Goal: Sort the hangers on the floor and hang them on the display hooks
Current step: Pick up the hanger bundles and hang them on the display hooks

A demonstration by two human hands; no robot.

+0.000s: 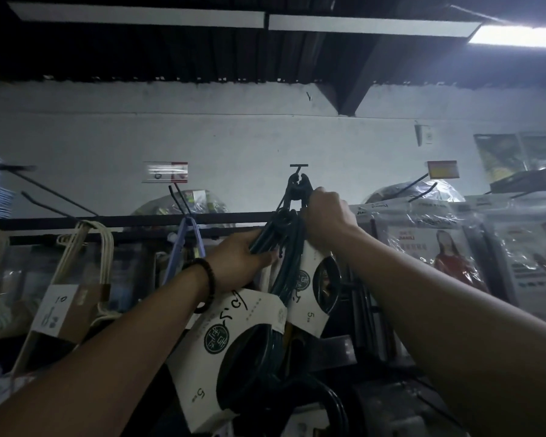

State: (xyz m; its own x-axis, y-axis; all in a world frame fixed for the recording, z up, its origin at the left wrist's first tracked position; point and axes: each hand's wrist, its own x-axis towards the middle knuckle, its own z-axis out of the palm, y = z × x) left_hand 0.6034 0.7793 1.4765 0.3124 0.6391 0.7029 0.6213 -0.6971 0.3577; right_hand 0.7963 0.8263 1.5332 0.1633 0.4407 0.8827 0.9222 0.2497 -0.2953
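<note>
Looking up from below, I see two bundles of dark hangers (286,228) hanging at the middle of the wall display, their curled tops bunched under a black display hook (298,166) that juts from the pale wall. The hangers are slim, glossy, round-section loops, near black with a green cast, each set packed tightly together. A white cardboard sleeve (234,335) wraps the nearer bundle, matte and flat, printed with a dark round seal, brush-style characters and a "5"; an oval cut-out shows the hangers inside. A second sleeve (309,298) of the same design hangs just behind it to the right.

The left hand (240,263) grips the nearer bundle by its necks, fingers curled round the dark rods. A beaded bracelet (210,279) sits on that wrist. The right hand (327,216) is closed round the hanger tops just below the display hook, knuckles toward me; I cannot tell whether those tops sit fully on the hook.

To the left, cream hangers (89,244) in a brown and white sleeve hang from a black rail (139,222), beside a lavender hanger (183,244). A clear price tag (164,172) and a yellow tag (442,169) stand on neighbouring hooks. Shiny plastic-wrapped packs (438,247) crowd the right side.
</note>
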